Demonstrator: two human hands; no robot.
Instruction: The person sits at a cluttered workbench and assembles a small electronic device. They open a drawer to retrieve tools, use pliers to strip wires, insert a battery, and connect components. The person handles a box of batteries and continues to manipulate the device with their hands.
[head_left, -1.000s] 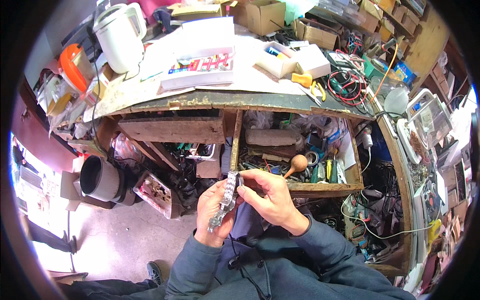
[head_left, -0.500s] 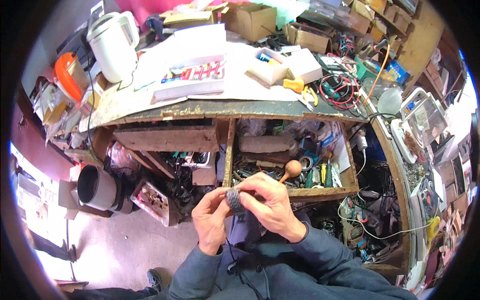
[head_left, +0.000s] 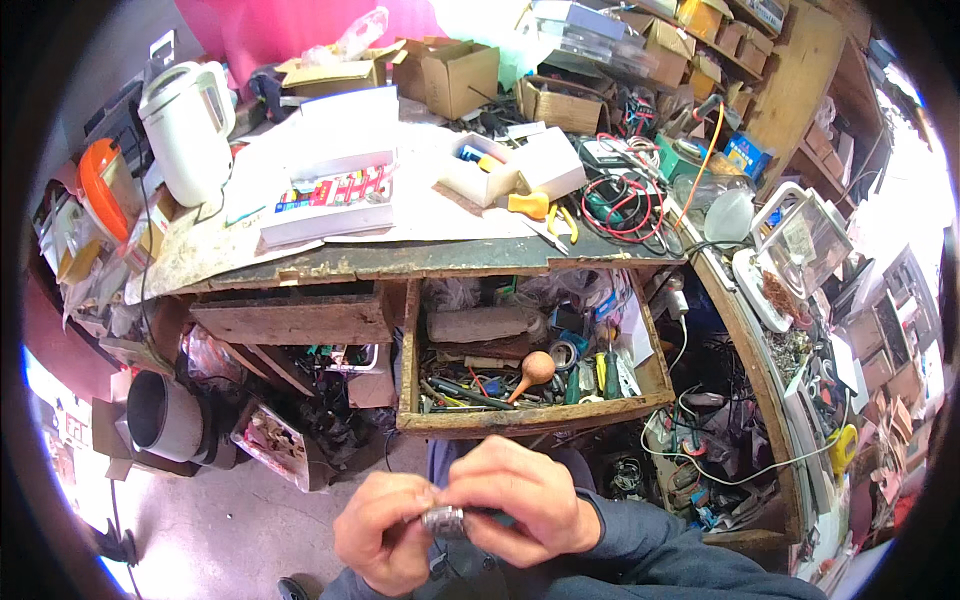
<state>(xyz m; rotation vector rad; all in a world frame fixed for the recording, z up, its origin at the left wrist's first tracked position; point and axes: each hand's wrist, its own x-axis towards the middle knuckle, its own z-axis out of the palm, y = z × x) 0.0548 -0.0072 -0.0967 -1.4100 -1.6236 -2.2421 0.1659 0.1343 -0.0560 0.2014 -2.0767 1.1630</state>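
Note:
My left hand [head_left: 382,532] and my right hand [head_left: 518,503] are close together below the open drawer, in front of my body. Between their fingertips is a small silvery metal watch band [head_left: 444,521] with a linked surface. Both hands pinch it, the left at one side and the right at the other. My fingers cover much of the band, and whether a watch case is attached cannot be made out.
The open wooden drawer [head_left: 540,415] holds pliers, screwdrivers and a round-headed wooden tool [head_left: 537,370]. On the bench above are a white carton of small packets [head_left: 330,222], a yellow-handled tool [head_left: 528,205] and red cables [head_left: 640,215]. A bin [head_left: 165,415] stands at lower left.
Both hands have moved lower in the view with the watch band, which has turned from its dark broad side to a narrower silvery side. The view has shifted, showing more of the drawer.

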